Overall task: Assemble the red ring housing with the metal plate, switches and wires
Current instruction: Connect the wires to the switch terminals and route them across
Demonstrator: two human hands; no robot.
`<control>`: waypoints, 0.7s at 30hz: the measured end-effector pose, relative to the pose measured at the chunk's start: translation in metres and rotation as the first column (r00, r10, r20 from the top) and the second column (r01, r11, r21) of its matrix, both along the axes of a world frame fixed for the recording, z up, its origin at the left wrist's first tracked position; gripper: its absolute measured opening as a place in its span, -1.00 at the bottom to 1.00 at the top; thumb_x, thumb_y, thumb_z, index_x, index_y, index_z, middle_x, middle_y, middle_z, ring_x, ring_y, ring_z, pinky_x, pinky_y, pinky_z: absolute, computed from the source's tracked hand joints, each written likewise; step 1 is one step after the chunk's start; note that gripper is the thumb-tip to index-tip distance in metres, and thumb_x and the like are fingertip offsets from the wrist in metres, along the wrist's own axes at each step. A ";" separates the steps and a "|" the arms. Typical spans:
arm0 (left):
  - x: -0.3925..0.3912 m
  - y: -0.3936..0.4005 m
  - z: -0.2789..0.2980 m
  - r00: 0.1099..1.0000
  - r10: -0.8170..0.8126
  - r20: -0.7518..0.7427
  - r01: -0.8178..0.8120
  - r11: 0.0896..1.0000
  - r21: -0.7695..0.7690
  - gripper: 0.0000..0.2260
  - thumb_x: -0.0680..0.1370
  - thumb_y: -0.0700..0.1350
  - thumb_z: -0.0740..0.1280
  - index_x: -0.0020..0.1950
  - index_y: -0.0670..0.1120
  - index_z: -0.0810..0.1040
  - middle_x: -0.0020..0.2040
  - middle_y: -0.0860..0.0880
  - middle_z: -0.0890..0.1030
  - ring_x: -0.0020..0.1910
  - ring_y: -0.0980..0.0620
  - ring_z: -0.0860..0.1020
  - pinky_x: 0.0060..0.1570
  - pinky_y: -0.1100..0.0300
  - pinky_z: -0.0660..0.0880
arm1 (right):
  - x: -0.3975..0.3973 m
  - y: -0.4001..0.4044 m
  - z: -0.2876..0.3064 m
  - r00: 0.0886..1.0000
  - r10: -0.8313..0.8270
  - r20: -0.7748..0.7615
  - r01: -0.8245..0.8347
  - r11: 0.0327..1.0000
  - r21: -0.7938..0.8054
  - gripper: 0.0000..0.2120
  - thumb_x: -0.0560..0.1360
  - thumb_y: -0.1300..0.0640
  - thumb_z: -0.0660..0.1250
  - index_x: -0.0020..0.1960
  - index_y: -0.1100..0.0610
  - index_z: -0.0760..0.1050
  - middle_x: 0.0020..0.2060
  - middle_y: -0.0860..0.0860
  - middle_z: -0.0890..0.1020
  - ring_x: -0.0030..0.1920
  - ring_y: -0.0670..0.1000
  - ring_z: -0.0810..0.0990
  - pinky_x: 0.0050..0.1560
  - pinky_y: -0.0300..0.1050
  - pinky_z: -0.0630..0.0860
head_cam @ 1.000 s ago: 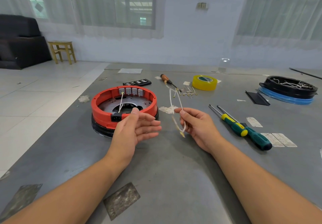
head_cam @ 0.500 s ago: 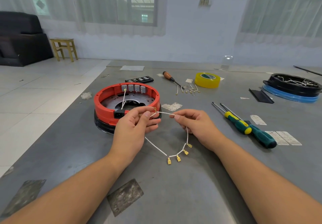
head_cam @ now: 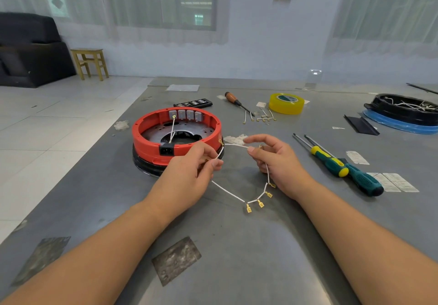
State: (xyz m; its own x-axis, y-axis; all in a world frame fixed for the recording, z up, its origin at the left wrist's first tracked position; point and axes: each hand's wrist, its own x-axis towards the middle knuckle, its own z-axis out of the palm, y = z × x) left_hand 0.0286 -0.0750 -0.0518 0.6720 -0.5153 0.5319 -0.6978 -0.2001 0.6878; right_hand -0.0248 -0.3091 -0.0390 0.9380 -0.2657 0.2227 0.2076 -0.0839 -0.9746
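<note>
Pinching the white wire harness with brass terminals (head_cam: 227, 187), your left hand (head_cam: 189, 174) and right hand (head_cam: 277, 162) hold it beside the red ring housing (head_cam: 151, 143).

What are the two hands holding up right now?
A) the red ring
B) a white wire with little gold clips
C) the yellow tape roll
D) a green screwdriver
B: the left hand and the right hand both pinch the white wire, whose gold clips dangle between them, while the tape, screwdrivers and red ring lie untouched on the table.
</note>
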 end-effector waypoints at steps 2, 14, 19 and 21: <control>-0.002 0.001 0.003 0.997 0.009 0.078 -0.011 1.000 0.021 -0.93 0.71 -0.09 0.30 0.11 0.09 0.44 -0.02 0.10 0.76 0.01 0.23 0.71 -0.01 -0.01 0.70 | 0.000 -0.002 0.001 1.000 0.016 -0.017 -0.015 0.998 0.056 -0.72 0.57 0.27 0.40 0.23 0.03 0.61 -0.40 0.02 0.43 -0.41 -0.05 0.31 -0.39 -0.22 0.24; -0.009 0.000 0.016 0.977 0.201 0.071 -0.162 0.917 -0.365 -0.73 0.73 -0.12 0.24 0.04 0.30 0.41 0.02 0.17 0.74 0.00 0.19 0.73 -0.16 0.26 0.66 | -0.007 0.000 0.015 0.964 0.218 -0.153 -0.208 0.975 0.077 -0.79 0.60 0.28 0.30 0.22 0.23 0.57 -0.21 0.13 0.64 -0.25 -0.02 0.56 -0.21 -0.10 0.33; -0.006 0.002 0.015 0.953 0.271 0.136 -0.230 0.938 -0.259 -0.87 0.73 0.02 0.27 0.08 0.25 0.36 0.02 0.14 0.75 0.03 0.17 0.71 -0.01 0.11 0.62 | -0.001 0.015 0.020 0.989 0.065 -0.134 -0.031 0.970 0.242 -0.68 0.60 0.28 0.35 0.35 0.19 0.48 -0.26 0.12 0.65 -0.44 -0.06 0.42 -0.47 -0.27 0.32; -0.001 0.003 0.017 0.943 0.276 0.188 -0.228 0.944 -0.238 -0.95 0.72 0.05 0.27 0.11 0.18 0.41 0.02 0.03 0.73 0.11 0.02 0.67 0.08 0.01 0.57 | 0.007 0.017 0.023 0.988 -0.095 -0.119 0.129 0.936 0.327 -0.68 0.60 0.27 0.38 0.33 0.16 0.44 -0.28 0.11 0.68 -0.45 -0.08 0.42 -0.46 -0.29 0.37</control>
State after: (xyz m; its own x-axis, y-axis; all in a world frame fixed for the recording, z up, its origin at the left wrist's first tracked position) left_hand 0.0272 -0.0721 -0.0352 0.6218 -0.2045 0.7560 -0.7794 -0.2561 0.5718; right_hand -0.0177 -0.2926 -0.0156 0.9106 -0.4132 0.0107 0.1163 0.2313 -0.9659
